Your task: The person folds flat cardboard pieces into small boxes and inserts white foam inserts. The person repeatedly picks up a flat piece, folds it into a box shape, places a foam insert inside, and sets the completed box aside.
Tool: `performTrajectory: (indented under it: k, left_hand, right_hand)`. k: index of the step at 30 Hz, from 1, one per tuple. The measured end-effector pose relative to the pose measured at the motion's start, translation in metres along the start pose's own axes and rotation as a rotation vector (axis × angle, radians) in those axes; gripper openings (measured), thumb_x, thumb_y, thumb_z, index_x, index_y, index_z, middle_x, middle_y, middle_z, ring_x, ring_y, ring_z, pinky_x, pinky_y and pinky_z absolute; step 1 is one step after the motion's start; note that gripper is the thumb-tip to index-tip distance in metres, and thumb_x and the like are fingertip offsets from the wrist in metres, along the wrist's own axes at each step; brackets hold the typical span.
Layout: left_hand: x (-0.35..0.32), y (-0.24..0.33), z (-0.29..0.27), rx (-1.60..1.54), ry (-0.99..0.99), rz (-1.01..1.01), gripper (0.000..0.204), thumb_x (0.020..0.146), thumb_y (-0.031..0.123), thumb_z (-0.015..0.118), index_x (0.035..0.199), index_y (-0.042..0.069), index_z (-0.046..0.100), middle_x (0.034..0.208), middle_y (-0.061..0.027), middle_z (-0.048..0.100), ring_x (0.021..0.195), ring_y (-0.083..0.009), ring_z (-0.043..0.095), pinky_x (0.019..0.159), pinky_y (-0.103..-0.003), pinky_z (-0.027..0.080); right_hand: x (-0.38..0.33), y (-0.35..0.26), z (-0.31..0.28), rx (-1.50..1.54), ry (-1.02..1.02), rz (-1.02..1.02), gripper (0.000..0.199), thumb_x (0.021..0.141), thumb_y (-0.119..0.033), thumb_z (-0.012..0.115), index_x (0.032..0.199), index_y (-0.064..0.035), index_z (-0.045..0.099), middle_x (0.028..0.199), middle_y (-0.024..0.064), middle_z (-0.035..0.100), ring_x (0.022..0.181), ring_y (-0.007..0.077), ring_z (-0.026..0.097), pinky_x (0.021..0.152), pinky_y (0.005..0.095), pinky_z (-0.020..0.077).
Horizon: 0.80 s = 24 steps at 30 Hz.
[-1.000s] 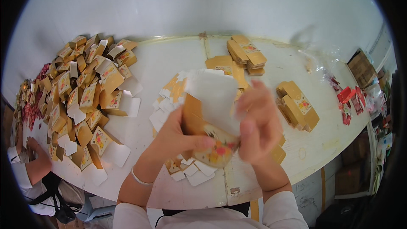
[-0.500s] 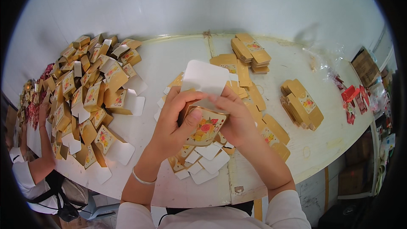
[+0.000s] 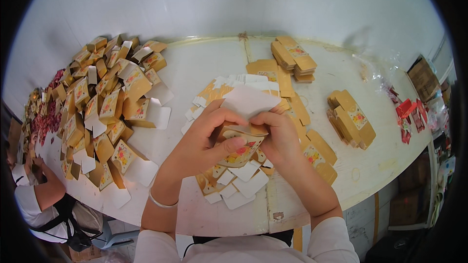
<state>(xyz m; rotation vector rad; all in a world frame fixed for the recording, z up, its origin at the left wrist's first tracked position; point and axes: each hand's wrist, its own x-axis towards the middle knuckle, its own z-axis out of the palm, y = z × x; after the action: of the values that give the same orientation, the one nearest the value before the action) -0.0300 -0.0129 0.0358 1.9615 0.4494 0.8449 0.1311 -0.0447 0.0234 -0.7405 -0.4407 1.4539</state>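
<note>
Between my hands, over the middle of the table, is a small gold paperboard box (image 3: 247,152) with a colourful fruit print. Its white-inside flap (image 3: 251,101) stands up at the far end. My left hand (image 3: 204,141) grips the left side, its thumb lying across the printed face. My right hand (image 3: 279,139) holds the right side, with the thumb at the top opening near the flap's fold. Beneath them lie spread flat cartons (image 3: 229,185), gold with white tabs, partly hidden by my hands and the box.
A large heap of opened gold boxes (image 3: 109,104) covers the left. Stacks of flat cartons stand at the back (image 3: 295,56) and right (image 3: 352,117). Red packets (image 3: 407,109) and clear plastic lie far right. At the left edge, a co-worker's arm (image 3: 48,185) is near dark red packets (image 3: 46,119).
The box's flap has tipped lower and the box has turned in my hands. My right thumb has shifted along the opening. The co-worker's arm has drawn back from the red packets.
</note>
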Motion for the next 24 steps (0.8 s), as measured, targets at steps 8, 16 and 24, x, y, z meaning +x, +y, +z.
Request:
performTrajectory:
  k: [8,16,24]
  left_hand:
    - [-0.002,0.004,0.004,0.07,0.034,0.019,0.035,0.08,0.007,0.06,0.11,0.005,0.041,0.096,-0.0051,0.046,0.08,-0.0107,0.045,0.066,-0.024,0.04]
    - [-0.005,0.006,0.006,0.044,0.118,-0.146,0.03,0.081,0.01,0.06,0.101,0.006,0.038,0.08,-0.0033,0.05,0.071,-0.008,0.049,0.061,-0.021,0.041]
    - [-0.001,0.004,0.013,-0.363,0.247,-0.006,0.063,0.076,0.0,0.062,0.122,0.01,0.021,0.12,-0.0185,0.043,0.092,-0.019,0.056,0.074,-0.028,0.049]
  right_hand:
    - [0.002,-0.004,-0.003,-0.03,-0.024,-0.047,0.024,0.071,0.004,0.045,0.09,-0.0016,0.058,0.09,0.0082,0.059,0.08,0.0174,0.055,0.074,0.0299,0.0446]
    - [0.006,-0.018,-0.002,-0.064,-0.433,-0.036,0.033,0.088,-0.028,0.045,0.102,-0.0008,0.058,0.104,0.0091,0.058,0.096,0.0207,0.053,0.087,0.0332,0.0402]
    - [0.004,-0.017,0.002,-0.484,-0.447,-0.294,0.022,0.083,-0.012,0.054,0.1,0.0015,0.061,0.099,0.0088,0.061,0.092,0.015,0.056,0.08,0.0276,0.0445]
